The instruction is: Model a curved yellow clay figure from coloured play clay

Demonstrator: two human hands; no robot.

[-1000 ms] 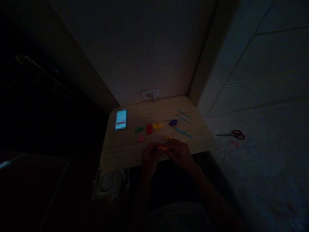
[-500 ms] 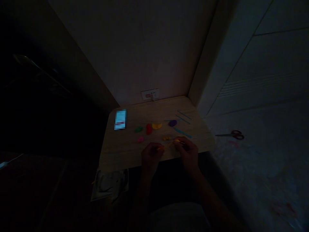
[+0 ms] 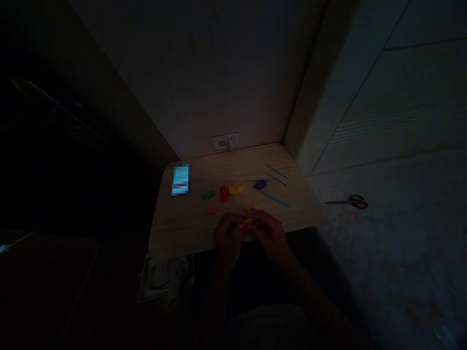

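Close together at the table's front edge, my left hand (image 3: pixel 229 233) and my right hand (image 3: pixel 270 233) both pinch a small piece of orange modelling clay (image 3: pixel 246 222). Fingers hide part of it. Just beyond them lies a small orange-yellow clay lump (image 3: pixel 251 208). Farther back on the wooden table (image 3: pixel 175 231) are a yellow curved clay piece (image 3: pixel 236 189), a red lump (image 3: pixel 224 194), a green lump (image 3: pixel 208 194), a pink lump (image 3: pixel 211 209) and a purple lump (image 3: pixel 260 184). The room is dim.
Thin blue-green sticks (image 3: pixel 278 172) and a flat blue-green modelling knife (image 3: pixel 275 199) lie at the table's right. A lit phone (image 3: pixel 181 180) rests at the left. Scissors (image 3: pixel 357 201) lie off the table's right side. A wall socket (image 3: pixel 225 141) sits behind.
My right hand has moved left to meet my left hand. The orange clay, earlier stretched or split between the separated hands, is now gathered between both hands' fingertips.
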